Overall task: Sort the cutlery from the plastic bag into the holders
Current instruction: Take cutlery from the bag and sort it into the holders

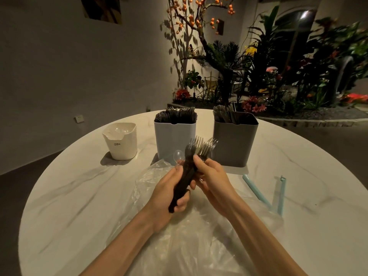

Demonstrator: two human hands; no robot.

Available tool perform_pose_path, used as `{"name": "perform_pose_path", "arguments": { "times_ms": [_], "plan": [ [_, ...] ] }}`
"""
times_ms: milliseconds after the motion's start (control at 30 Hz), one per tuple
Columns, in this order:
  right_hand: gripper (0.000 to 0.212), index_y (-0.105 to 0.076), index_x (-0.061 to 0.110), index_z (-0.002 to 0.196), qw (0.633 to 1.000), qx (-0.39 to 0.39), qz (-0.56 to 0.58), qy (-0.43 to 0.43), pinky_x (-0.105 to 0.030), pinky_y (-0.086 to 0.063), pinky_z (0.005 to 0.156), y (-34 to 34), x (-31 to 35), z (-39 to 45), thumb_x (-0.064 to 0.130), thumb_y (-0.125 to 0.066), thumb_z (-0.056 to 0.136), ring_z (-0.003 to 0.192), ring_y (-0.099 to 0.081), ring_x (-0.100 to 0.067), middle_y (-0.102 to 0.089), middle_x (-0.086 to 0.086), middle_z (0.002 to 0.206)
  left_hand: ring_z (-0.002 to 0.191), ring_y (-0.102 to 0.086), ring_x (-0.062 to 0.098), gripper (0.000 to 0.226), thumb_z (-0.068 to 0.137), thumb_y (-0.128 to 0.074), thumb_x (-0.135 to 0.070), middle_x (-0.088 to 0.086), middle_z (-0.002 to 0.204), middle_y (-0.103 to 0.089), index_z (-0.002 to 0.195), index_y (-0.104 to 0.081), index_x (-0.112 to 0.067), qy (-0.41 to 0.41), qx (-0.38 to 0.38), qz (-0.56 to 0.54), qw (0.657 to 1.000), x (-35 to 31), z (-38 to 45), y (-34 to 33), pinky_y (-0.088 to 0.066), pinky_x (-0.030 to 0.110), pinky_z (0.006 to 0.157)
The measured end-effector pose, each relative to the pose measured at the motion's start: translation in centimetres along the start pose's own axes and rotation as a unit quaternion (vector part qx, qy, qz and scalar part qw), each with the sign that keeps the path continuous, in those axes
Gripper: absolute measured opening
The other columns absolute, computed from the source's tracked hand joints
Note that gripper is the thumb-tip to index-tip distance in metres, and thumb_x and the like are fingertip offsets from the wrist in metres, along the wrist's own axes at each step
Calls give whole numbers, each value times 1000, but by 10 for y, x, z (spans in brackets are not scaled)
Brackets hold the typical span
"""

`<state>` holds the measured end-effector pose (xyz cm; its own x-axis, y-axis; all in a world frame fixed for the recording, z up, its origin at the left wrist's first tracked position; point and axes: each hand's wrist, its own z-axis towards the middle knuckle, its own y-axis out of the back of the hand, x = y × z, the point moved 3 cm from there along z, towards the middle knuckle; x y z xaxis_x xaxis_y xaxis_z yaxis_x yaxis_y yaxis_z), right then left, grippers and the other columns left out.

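Both hands hold our bundle of plastic forks (191, 168): left hand (171, 194) clenched on handles, right hand (211, 176) pinching near tines, at 6 o'clock from light holder (175, 138). Light, slippery; we grip handles together.

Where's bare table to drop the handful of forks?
Bare marble table lies left of the clear plastic bag, in front of the white holder. Another bare patch lies far right, beyond the pale blue straws. It is crowded at centre: bag, both hands, and the light blue-grey holder beside the dark grey holder.
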<state>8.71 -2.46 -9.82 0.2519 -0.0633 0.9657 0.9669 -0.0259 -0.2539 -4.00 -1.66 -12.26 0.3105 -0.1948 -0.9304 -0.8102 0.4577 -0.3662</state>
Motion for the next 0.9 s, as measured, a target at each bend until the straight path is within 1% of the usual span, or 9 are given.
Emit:
{"name": "perform_pose_path", "arguments": {
  "times_ms": [133, 300, 367, 533, 600, 667, 733, 800, 900],
  "plan": [
    [34, -69, 8, 109, 997, -7, -67, 27, -19, -47, 65, -8, -1, -3, 38, -66, 94, 79, -65, -7, -75, -7, 98, 46, -38, 10, 24, 107, -42, -31, 7, 83, -63, 122, -60, -24, -13, -41, 58, 997, 0, -2, -2, -32, 19, 38],
    [26, -65, 5, 109, 998, -38, -40, 35, -27, -53, 69, -6, 0, -3, 28, -56, 101, 85, -71, -16, -77, -7, 103, 53, -53, 15, 25, 106, -44, -34, 8, 87, -67, 121, -60, -22, -33, -58, 93, 993, 0, -3, -5, -40, 22, 41],
    [25, -61, 4, 113, 999, -30, 10, 18, -39, -57, 88, -6, 1, -3, 26, -53, 103, 99, -74, -20, -77, -6, 106, 62, -65, 22, 26, 105, -44, -36, 6, 94, -73, 119, -62, -23, -29, -74, 97, 992, -1, -5, -7, -51, 29, 48],
    [25, -58, 6, 115, 996, -39, 67, 37, -42, -57, 90, 0, 10, -1, 25, -45, 106, 105, -72, -23, -75, -7, 113, 93, -75, 36, 29, 107, -42, -34, 13, 106, -75, 119, -61, -15, -29, -81, 50, 995, -4, -3, -4, -61, 53, 79],
    [25, -53, 1, 118, 989, -40, 131, 57, -38, -60, 89, 5, 16, 0, 20, -43, 107, 101, -73, -25, -75, -12, 109, 90, -75, 32, 32, 107, -41, -32, 15, 100, -75, 116, -60, -8, -31, -93, 38, 994, -6, -2, -1, -62, 47, 75],
    [24, -51, -2, 117, 982, -50, 175, 46, -27, -60, 65, 11, 17, 2, 19, -44, 107, 73, -71, -17, -74, -8, 89, 76, -72, 26, 34, 108, -40, -30, 12, 82, -70, 108, -60, -3, -31, -104, 32, 994, -4, -1, 1, -60, 39, 67],
    [19, -48, 6, 114, 976, -48, 210, 24, -16, -38, 42, 16, 15, 3, 23, -46, 105, 48, -42, -6, -53, 0, 68, 54, -56, 19, 31, 108, -40, -30, 6, 63, -51, 100, -57, -6, -26, -103, 21, 994, -1, 2, 3, -56, 33, 56],
    [17, -47, 11, 102, 978, -29, 206, 4, -15, -21, 38, 17, 16, 3, 28, -50, 104, 45, -23, -4, -33, 4, 62, 45, -32, 9, 28, 107, -41, -33, -2, 58, -35, 93, -54, -12, -7, -101, 19, 995, 1, 5, 7, -36, 20, 40],
    [41, -40, 18, 66, 994, -47, 99, 26, -19, -18, 40, 17, 18, -2, 35, -67, 92, 44, -19, -7, -26, 6, 53, 42, -22, 4, 28, 107, -41, -34, -5, 57, -31, 87, -51, -16, 14, -100, 11, 995, 0, 5, 10, -16, 16, 35]
  ]
}}
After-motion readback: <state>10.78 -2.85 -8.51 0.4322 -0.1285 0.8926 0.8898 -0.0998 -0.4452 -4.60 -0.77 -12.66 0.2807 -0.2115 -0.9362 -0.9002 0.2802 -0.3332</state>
